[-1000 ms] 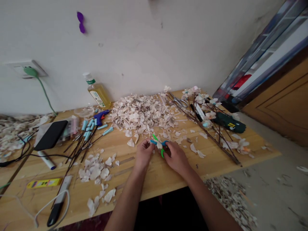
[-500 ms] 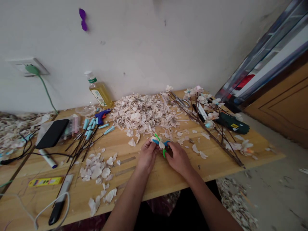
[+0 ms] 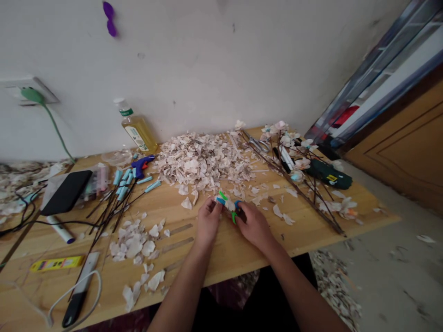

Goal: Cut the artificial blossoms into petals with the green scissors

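Note:
Above the front middle of the table, my left hand (image 3: 208,220) and my right hand (image 3: 254,225) meet with fingers pinched around a small whitish petal piece (image 3: 229,205). Bright blue and green pieces (image 3: 234,216) show right at the fingertips of both hands; whether they are finger caps or part of the held piece I cannot tell. Beyond my hands lies a large heap of dry, pale petals or shells (image 3: 204,159). Left of my left hand is a smaller scatter of pale petals (image 3: 134,244).
Left side: a blue glue gun (image 3: 141,166), stems with light-blue ends (image 3: 122,184), a black phone (image 3: 67,192), a yellow box (image 3: 57,263), a black-handled knife (image 3: 81,288) and a bottle (image 3: 140,133). Right side: a flowered branch (image 3: 294,184), scissors (image 3: 256,142) and a dark-green tool (image 3: 330,174).
The view has shifted slightly, so the table things sit a little further left. Both hands keep hold of the small piece, which is turned slightly.

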`<state>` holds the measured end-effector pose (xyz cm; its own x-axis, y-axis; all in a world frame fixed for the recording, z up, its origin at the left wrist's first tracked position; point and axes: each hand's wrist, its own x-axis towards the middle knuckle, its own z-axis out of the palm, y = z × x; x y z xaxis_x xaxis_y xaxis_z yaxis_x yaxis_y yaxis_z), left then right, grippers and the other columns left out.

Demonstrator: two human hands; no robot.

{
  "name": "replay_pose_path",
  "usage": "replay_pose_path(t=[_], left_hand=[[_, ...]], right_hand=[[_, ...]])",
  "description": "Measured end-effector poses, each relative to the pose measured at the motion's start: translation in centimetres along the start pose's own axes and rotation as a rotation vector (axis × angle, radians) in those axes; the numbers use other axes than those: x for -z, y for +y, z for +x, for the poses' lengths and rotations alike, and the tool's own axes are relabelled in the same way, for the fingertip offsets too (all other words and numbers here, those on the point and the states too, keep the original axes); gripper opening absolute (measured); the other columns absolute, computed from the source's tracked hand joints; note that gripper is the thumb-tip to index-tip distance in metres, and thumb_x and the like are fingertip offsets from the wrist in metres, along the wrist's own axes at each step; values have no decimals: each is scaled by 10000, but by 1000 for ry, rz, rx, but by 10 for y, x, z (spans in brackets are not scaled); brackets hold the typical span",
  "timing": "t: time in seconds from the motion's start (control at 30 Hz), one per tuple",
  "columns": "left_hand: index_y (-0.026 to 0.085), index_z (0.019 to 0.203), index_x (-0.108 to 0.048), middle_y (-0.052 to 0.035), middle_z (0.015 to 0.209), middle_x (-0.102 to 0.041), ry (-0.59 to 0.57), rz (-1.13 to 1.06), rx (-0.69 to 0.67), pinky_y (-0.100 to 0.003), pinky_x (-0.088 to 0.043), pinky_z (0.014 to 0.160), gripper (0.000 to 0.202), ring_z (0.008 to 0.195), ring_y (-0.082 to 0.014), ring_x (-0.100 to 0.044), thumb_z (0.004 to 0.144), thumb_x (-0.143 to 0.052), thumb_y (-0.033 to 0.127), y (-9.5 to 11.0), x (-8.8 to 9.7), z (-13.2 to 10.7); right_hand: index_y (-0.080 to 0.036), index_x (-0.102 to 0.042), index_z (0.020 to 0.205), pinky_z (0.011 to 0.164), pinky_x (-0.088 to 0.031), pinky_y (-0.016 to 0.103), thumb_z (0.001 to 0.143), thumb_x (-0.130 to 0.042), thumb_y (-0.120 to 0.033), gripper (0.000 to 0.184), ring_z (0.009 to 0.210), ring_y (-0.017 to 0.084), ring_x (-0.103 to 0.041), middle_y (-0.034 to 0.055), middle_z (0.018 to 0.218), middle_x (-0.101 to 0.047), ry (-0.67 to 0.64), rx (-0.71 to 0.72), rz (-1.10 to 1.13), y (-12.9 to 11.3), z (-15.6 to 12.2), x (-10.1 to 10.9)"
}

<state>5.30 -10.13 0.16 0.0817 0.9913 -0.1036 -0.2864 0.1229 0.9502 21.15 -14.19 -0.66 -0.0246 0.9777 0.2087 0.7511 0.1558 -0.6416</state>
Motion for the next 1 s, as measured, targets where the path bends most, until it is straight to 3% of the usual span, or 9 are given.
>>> replay_pose_path(t=[0.1, 0.37, 0.6, 0.83, 1.0], left_hand=[[184, 849, -676, 0, 747, -646, 13, -61, 17, -253, -439, 679, 265, 669, -135, -569, 813, -700, 446, -2, -1, -1], [197, 769, -691, -7, 686, -629, 57, 248, -94, -254, -397, 639, 101, 661, -155, -540, 836, -639, 252, 19, -2, -6], [217, 807, -726, -34, 806, -684, 71, 421, -182, -288, -425, 775, 145, 809, -195, -590, 832, -602, 145, 19, 1, -6], [207, 892, -717, -23, 774, -672, 55, 208, -104, -276, -446, 728, 108, 740, -176, -596, 847, -622, 230, 15, 0, -2], [208, 835, -714, -25, 773, -673, 52, 232, -125, -281, -445, 764, 78, 770, -181, -599, 845, -643, 238, 16, 0, -2]], right_hand=[[-189, -593, 1085, 851, -482, 415, 852, -546, -224, 240, 964, 281, -608, 119, 1019, -676, -7, 1, -2, -1, 0, 0], [-206, -598, 1069, 799, -476, 379, 857, -565, -227, 216, 906, 255, -608, 90, 965, -677, -25, 11, 8, -2, 0, 2], [-191, -585, 1097, 822, -477, 386, 840, -561, -229, 261, 914, 258, -616, 108, 1003, -675, -13, 28, -10, 0, -1, 1], [-189, -573, 1105, 820, -483, 403, 852, -551, -239, 259, 938, 279, -608, 112, 1008, -671, 3, 30, -18, 0, -1, 0], [-193, -568, 1119, 842, -482, 413, 840, -588, -256, 286, 956, 283, -607, 111, 1021, -672, -3, 52, -6, -1, 0, 1]])
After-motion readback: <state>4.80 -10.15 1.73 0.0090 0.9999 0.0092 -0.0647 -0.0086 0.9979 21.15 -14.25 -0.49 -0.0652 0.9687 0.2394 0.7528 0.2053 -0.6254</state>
